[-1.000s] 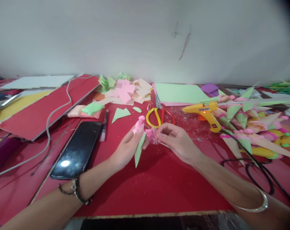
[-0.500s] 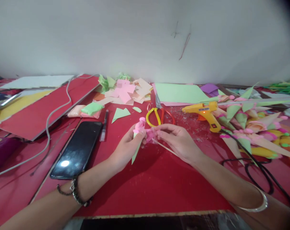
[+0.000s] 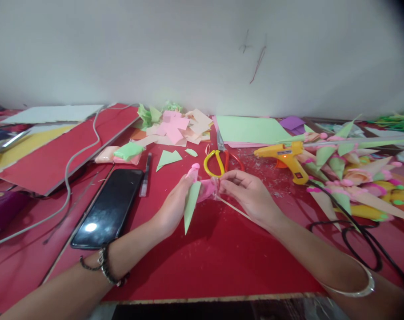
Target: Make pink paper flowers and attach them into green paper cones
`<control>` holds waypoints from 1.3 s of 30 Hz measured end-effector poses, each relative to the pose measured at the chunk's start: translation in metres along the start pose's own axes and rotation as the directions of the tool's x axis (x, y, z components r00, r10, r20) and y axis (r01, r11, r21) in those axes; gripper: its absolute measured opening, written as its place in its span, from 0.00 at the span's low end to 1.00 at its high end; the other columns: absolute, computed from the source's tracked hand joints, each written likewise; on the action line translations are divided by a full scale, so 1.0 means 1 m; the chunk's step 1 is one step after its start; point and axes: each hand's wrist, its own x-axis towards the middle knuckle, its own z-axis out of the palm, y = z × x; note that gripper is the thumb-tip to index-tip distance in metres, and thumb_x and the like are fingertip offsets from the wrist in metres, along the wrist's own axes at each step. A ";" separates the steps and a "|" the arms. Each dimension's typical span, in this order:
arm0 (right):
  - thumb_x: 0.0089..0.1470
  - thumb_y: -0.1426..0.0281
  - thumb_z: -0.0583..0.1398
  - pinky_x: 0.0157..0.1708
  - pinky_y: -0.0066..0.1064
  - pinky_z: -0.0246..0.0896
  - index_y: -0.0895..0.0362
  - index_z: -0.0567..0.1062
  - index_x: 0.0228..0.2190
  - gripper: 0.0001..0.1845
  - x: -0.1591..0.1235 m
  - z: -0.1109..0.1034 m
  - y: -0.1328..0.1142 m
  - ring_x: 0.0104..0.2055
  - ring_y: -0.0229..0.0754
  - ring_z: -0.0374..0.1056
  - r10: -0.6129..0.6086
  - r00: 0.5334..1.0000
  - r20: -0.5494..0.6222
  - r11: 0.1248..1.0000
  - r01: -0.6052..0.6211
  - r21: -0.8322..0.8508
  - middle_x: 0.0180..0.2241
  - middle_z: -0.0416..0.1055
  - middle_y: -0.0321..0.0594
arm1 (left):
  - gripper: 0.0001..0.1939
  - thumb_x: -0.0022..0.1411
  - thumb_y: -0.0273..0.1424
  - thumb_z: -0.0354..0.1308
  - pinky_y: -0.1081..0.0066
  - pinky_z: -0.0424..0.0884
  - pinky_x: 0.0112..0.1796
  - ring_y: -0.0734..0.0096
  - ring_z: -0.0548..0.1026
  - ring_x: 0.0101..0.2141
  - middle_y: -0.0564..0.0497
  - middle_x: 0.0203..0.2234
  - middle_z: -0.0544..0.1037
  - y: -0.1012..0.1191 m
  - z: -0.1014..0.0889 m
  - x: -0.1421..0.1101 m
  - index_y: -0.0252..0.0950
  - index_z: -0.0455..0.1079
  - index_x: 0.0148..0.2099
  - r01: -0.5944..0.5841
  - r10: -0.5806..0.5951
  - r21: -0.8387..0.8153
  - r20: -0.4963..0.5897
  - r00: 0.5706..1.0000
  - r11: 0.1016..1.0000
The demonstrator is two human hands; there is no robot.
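My left hand (image 3: pixel 175 202) is closed around a paper flower (image 3: pixel 192 171) with a pink rolled top and a pink ball at its tip. A pointed green paper leaf (image 3: pixel 191 208) hangs down from it, past my thumb. Between my hands is a pink piece in clear plastic (image 3: pixel 208 188), its far end pinched by the fingertips of my right hand (image 3: pixel 248 195). A thin pale strip (image 3: pixel 237 209) trails from there toward my right wrist. Just beyond my hands lie scissors (image 3: pixel 214 163) with yellow and red handles.
A yellow glue gun (image 3: pixel 283 158), its light on, lies right of the scissors. Finished paper flowers (image 3: pixel 348 178) are heaped at the right. A phone (image 3: pixel 106 209) and a pen (image 3: pixel 146 175) lie left of my hands; green sheets (image 3: pixel 251 129) and paper scraps (image 3: pixel 175 126) are at the back.
My left hand has turned the paper flower, so the green leaf swung behind the thumb and then out in front again. My right hand keeps its pinch, barely shifting.
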 end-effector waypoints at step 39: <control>0.47 0.70 0.59 0.37 0.32 0.62 0.53 0.75 0.27 0.03 -0.014 0.010 -0.010 0.36 0.39 0.66 -0.301 0.947 0.112 0.915 0.320 -0.244 0.30 0.68 0.37 | 0.10 0.58 0.35 0.48 0.75 0.63 0.30 0.79 0.62 0.24 0.56 0.25 0.64 -0.001 0.007 -0.008 0.36 0.60 0.40 -0.118 0.086 0.149 0.205 0.975 0.982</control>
